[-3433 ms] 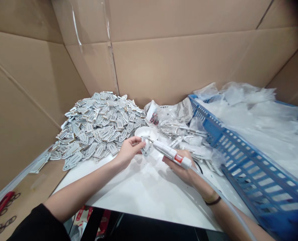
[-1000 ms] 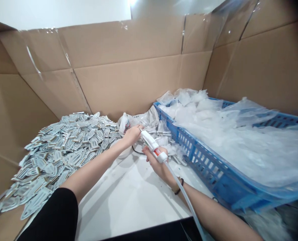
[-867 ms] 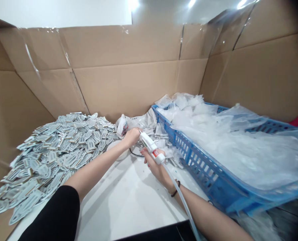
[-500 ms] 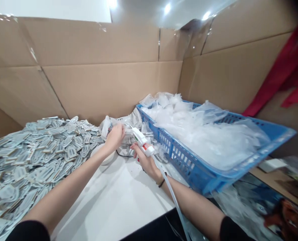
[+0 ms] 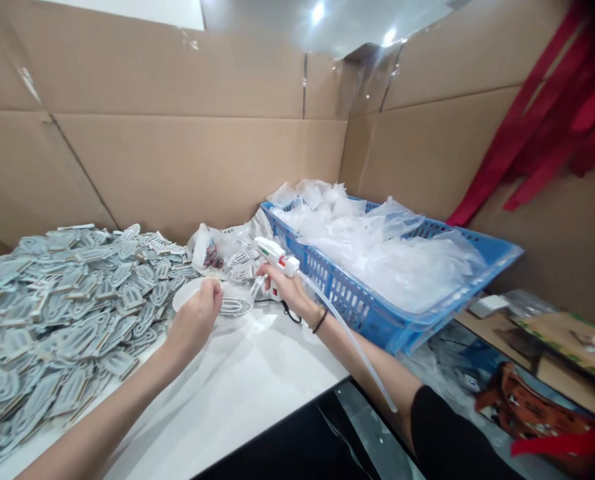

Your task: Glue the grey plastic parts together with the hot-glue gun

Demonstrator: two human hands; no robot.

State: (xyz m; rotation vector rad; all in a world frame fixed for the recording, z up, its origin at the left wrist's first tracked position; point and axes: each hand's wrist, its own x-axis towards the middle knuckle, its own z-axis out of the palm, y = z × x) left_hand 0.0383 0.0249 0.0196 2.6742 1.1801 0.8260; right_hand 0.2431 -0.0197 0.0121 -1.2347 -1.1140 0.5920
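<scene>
A white hot glue gun is gripped in my right hand, its nozzle pointing away to the upper left. From its back end a long translucent glue stick trails over my forearm. My left hand is closed in a pinch over the white table, and whatever is between its fingers is hidden. Just right of it lies a flat grey-and-white arch-shaped piece on a round white pad. More such pieces lie around a plastic bag behind my hands.
A large heap of the arch-shaped pieces covers the table's left side. On the right stands a blue basket filled with clear plastic bags. Cardboard walls enclose the back and right. Red ribbons hang at the right.
My left hand has drawn back toward me and down, away from the glue gun's nozzle. The glue gun has shifted slightly up and left in view. The camera has turned right.
</scene>
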